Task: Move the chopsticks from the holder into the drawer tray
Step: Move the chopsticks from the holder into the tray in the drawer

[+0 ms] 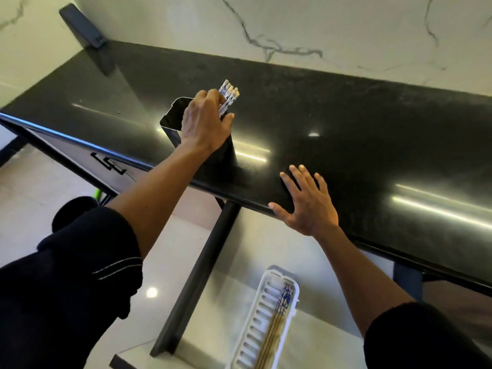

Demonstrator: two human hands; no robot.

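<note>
Left hand closed around a bundle of chopsticks at the mouth of the black holder, patterned ends protruding above the fingers. Right hand spread flat, empty, on the edge of the dark polished countertop. Below, in the open drawer, a white slotted tray already containing several chopsticks. Advisable for this step: lift straight up to clear the holder rim, bundle kept tight and aligned, then lowered lengthwise into the tray. Setting: glossy counter with light reflections, marble-veined wall behind, pale tiled floor.
</note>
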